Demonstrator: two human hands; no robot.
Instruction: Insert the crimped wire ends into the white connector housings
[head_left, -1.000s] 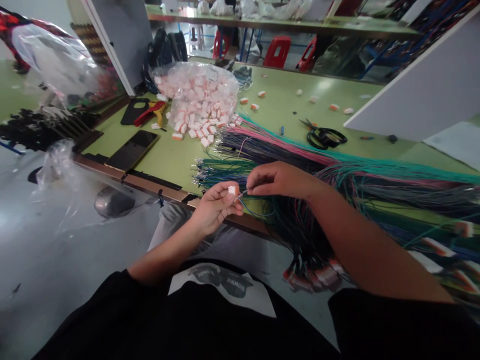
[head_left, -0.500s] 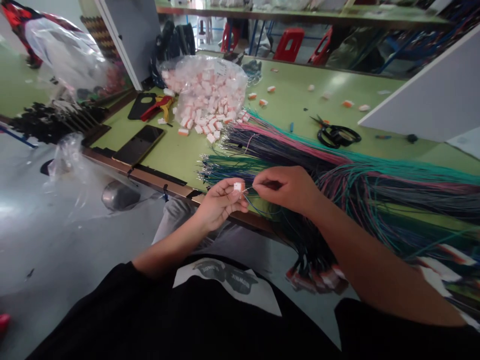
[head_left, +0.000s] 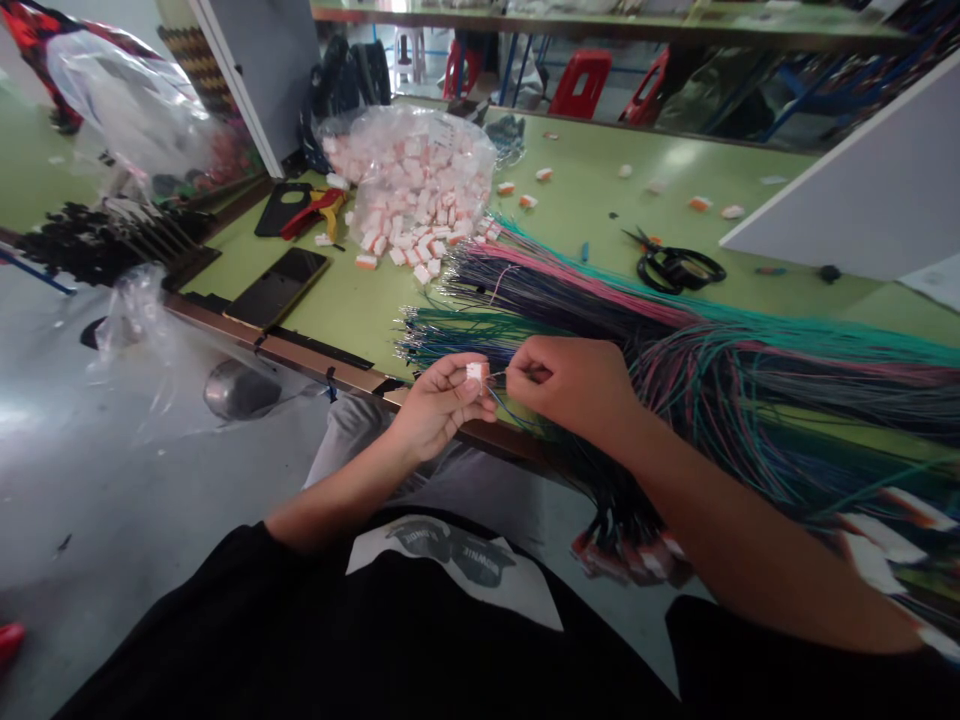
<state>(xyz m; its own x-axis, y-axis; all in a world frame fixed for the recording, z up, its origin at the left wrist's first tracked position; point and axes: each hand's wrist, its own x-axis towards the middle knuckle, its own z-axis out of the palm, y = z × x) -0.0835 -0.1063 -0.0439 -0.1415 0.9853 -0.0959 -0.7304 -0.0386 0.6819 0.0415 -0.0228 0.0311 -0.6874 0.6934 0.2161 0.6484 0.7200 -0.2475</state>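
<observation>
Between the thumb and fingers of my left hand [head_left: 442,408] is a small white and orange connector housing [head_left: 477,372]. A blue wire [head_left: 510,411] runs from it down to the right. My right hand [head_left: 574,380] is closed in a pinch just right of the housing, on a thin wire [head_left: 498,374] whose end points at the housing's orange side. Whether that end sits inside the housing is too small to tell. Bundles of green and blue wires [head_left: 465,330] with bare metal terminals lie on the table just beyond my hands.
A clear bag of connector housings [head_left: 420,170] stands at the back. Left of it lie red and yellow pliers [head_left: 315,212] and a phone [head_left: 277,290]. Black scissors [head_left: 679,266] rest behind the long wire bundles [head_left: 810,370]. Finished-looking wired connectors [head_left: 630,558] hang off the table edge.
My right hand has shifted very slightly, with the pinched wire still at the housing. My left hand keeps its hold almost unmoved.
</observation>
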